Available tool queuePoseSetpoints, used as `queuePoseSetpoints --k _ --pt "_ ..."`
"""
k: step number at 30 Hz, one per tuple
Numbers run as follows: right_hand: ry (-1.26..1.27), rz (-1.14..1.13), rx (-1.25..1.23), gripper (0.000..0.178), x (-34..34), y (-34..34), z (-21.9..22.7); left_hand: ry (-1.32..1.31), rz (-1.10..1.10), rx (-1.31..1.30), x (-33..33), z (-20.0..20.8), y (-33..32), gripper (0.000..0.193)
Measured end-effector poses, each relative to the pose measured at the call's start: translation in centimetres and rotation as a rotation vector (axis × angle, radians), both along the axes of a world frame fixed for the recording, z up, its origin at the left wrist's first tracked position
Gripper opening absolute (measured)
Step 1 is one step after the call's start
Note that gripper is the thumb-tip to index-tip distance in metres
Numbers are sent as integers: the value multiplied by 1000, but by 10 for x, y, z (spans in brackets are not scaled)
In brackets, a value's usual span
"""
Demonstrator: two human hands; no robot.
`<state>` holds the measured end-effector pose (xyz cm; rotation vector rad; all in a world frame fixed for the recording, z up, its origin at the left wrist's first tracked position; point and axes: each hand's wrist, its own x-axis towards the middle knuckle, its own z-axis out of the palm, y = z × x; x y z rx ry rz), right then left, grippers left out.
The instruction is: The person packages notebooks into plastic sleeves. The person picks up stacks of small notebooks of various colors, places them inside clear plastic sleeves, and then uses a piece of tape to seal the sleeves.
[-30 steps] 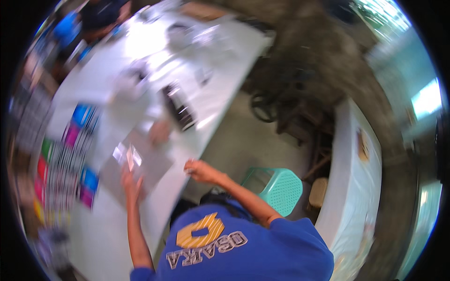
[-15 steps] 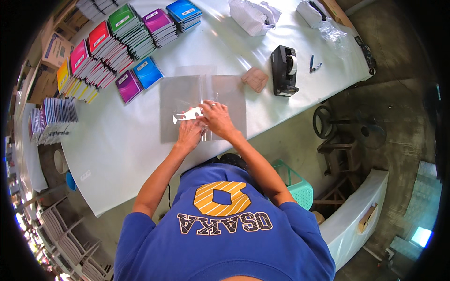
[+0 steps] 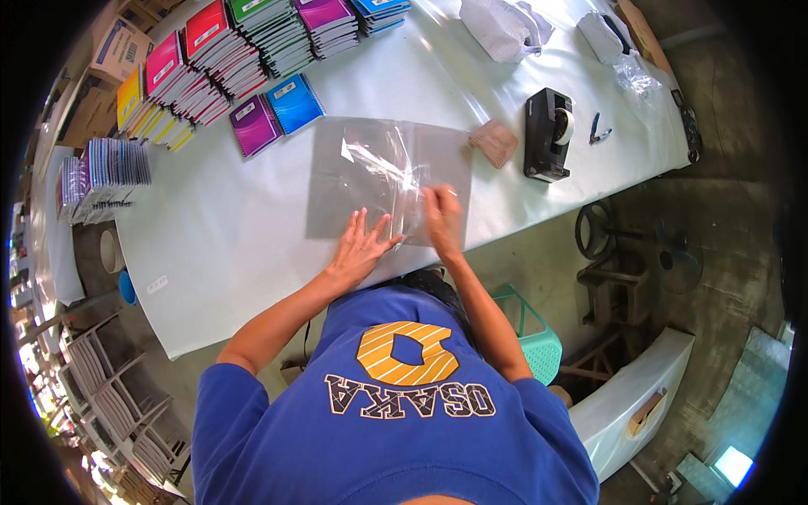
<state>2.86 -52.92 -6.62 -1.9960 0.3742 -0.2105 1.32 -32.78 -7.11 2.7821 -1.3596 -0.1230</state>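
Stretching across the scene, the white-covered table (image 3: 194,227) bore clear rectangular plastic sheeting (image 3: 345,177), already spread, its middle not yet smooth. Two spiral notebooks (image 3: 255,128), purple and blue, lay outside its far-left corner. The left hand (image 3: 360,251) splayed empty on its near edge; the right hand (image 3: 441,220) blurred rightward, its grip unclear.

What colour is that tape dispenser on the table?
The tape dispenser is black; it shows best in the head view.
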Motion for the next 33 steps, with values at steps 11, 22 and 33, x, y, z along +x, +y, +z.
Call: queuePoseSetpoints --k 11,22,33 --pt "40 -443 12 39 -52 -88 28 145 -58 -112 76 38 -36 51" --pt "462 -315 519 61 27 -74 3 66 57 -273 73 -22 10 66" --pt "26 209 119 33 173 -79 -23 96 465 -316 48 -17 14 68"
